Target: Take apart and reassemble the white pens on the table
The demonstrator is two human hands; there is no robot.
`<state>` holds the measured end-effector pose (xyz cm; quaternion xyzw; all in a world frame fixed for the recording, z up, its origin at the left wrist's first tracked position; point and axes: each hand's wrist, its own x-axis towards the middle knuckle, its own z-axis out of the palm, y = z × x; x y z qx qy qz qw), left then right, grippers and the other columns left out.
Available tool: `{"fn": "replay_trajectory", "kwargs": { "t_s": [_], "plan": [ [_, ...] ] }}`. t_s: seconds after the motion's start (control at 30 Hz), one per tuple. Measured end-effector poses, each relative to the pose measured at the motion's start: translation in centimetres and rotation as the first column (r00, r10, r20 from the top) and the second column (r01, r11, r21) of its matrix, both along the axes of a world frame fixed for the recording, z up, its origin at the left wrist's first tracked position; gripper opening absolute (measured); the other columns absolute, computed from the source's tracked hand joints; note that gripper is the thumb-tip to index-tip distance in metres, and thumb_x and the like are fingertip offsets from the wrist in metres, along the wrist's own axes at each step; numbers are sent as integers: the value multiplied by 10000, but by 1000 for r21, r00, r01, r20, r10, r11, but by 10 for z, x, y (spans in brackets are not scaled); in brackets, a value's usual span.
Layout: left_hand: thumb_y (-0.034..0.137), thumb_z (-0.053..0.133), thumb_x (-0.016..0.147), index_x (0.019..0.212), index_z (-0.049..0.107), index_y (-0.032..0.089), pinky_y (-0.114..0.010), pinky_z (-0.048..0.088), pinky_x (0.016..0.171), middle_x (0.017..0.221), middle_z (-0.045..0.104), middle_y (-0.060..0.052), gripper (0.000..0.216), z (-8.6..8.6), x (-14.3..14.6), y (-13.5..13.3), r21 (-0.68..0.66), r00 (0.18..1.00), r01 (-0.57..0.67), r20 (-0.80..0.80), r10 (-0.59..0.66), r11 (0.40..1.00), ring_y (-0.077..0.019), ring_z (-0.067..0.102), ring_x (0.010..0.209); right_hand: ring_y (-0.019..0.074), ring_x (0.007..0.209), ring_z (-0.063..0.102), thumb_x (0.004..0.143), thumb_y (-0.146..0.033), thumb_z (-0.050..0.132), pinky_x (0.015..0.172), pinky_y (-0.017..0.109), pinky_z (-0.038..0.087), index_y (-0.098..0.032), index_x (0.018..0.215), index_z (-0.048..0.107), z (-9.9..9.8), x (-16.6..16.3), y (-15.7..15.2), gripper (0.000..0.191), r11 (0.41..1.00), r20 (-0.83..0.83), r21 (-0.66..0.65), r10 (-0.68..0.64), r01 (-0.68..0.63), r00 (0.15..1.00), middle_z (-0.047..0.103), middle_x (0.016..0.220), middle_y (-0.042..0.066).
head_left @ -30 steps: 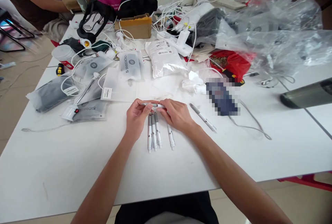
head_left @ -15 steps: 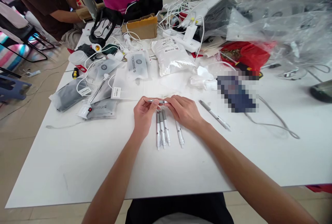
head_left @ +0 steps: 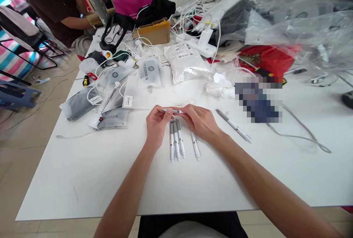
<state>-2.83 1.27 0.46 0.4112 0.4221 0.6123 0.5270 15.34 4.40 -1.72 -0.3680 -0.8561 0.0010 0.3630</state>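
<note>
Between my two hands a white pen with a grey grip [head_left: 171,111] is held level above the table. My left hand [head_left: 157,124] pinches its grey tip end, thumb toward me. The fingers of my right hand [head_left: 200,121] close on its white end and hide part of it. Just below lie three similar pens [head_left: 176,142] side by side, tips pointing away from me. Another pen [head_left: 195,146] lies a little to their right, its far part hidden under my right hand. Farther right, one more pen [head_left: 233,125] rests at a slant.
Packed pouches [head_left: 111,119] and cables lie on the table's left. Behind my hands are a white parcel [head_left: 187,61], a cardboard box [head_left: 153,32] and crumpled tissue [head_left: 220,86]. A blurred-out dark object [head_left: 256,102] and a grey cable are at right. A person [head_left: 63,6] sits back left.
The whole view has shifted slightly, so everything appears a little farther right. Both hands keep hold of the pen, and its grey grip shows more now. The pens on the table stay put.
</note>
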Motion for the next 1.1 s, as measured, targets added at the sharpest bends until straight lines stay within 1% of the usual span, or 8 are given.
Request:
{"fn": "replay_trajectory", "kwargs": {
  "t_s": [0.1, 0.17, 0.27, 0.37, 0.53, 0.63, 0.87, 1.1],
  "plan": [
    [450, 854, 872, 782, 516, 208, -336, 572, 783, 918, 802, -45, 426, -2, -3, 3, -19, 998, -57, 20, 57, 998, -152, 707, 748, 153, 605, 574, 1131, -283, 423, 557, 292, 327, -209, 1023, 537, -4, 3, 2, 174, 1000, -15, -21, -23, 23, 1000, 725, 839, 30],
    [467, 855, 867, 800, 521, 209, -325, 579, 772, 915, 799, -40, 427, -4, -5, 5, -30, 996, -86, 37, 87, 996, -162, 738, 780, 157, 613, 585, 1128, -326, 439, 555, 294, 318, -207, 1048, 543, -3, 4, 3, 177, 998, -24, -24, -53, 52, 998, 722, 836, 32],
    [491, 814, 904, 910, 580, 212, -304, 582, 768, 1005, 810, -66, 365, -4, -7, 7, -30, 996, -64, 53, 66, 997, -197, 783, 907, 157, 699, 632, 1124, -351, 469, 572, 295, 322, -205, 1133, 596, 3, 6, 3, 194, 998, 5, -4, -68, 68, 998, 725, 876, 35],
    [522, 745, 957, 1021, 587, 226, -327, 602, 825, 1099, 816, -92, 342, -2, -7, 6, -40, 996, -42, 83, 46, 998, -237, 793, 1031, 137, 702, 614, 1137, -288, 423, 563, 302, 299, -217, 1099, 644, 8, 7, 3, 235, 996, 40, 11, -84, 83, 996, 711, 871, 27],
    [537, 706, 983, 1080, 584, 245, -346, 602, 953, 1266, 784, -88, 330, 0, -15, 9, -68, 979, -89, 179, 100, 994, -243, 748, 1208, 130, 665, 579, 1125, -270, 447, 558, 295, 302, -204, 1083, 643, 7, 9, 5, 210, 992, 3, 33, -123, 123, 992, 692, 851, 18],
    [561, 712, 969, 1089, 596, 256, -356, 597, 999, 1325, 760, -84, 348, -2, -22, 11, -83, 973, -111, 194, 125, 990, -241, 721, 1263, 134, 664, 577, 1120, -264, 453, 562, 291, 311, -205, 1093, 633, 4, 10, 6, 192, 992, -5, 35, -121, 121, 993, 690, 855, 16],
    [601, 711, 956, 1116, 601, 264, -358, 586, 1037, 1312, 759, -74, 389, -6, -25, 12, -72, 979, -102, 170, 114, 992, -234, 701, 1294, 134, 684, 593, 1111, -257, 472, 563, 292, 303, -205, 1108, 634, 3, 11, 6, 170, 992, -9, 39, -118, 118, 993, 702, 876, 16],
    [444, 762, 968, 1158, 608, 251, -327, 541, 1081, 1223, 781, -59, 312, 0, -22, 9, -82, 943, -104, 309, 124, 991, -186, 734, 1209, 129, 673, 582, 1106, -254, 482, 558, 279, 300, -203, 1099, 654, 4, 11, 6, 179, 990, 11, 44, -131, 131, 991, 700, 865, 12]
  ]
}}
